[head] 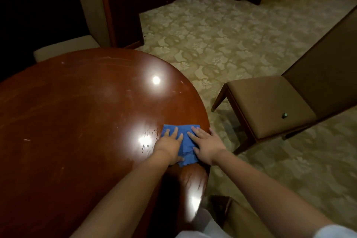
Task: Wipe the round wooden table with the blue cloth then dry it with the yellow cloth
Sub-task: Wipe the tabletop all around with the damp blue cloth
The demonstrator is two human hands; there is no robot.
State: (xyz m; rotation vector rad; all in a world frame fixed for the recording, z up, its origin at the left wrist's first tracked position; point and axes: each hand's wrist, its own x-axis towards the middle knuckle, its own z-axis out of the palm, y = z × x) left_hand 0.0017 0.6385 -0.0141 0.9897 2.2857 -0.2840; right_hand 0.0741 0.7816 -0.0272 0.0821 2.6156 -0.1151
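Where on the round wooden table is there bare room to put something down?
The round wooden table shows bare wood left of and beyond the blue cloth. Its near right edge is crowded: left hand and right hand press the cloth there.

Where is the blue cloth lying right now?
In the head view the blue cloth lies flat near the right edge of the round wooden table, pressed under the left hand and right hand.
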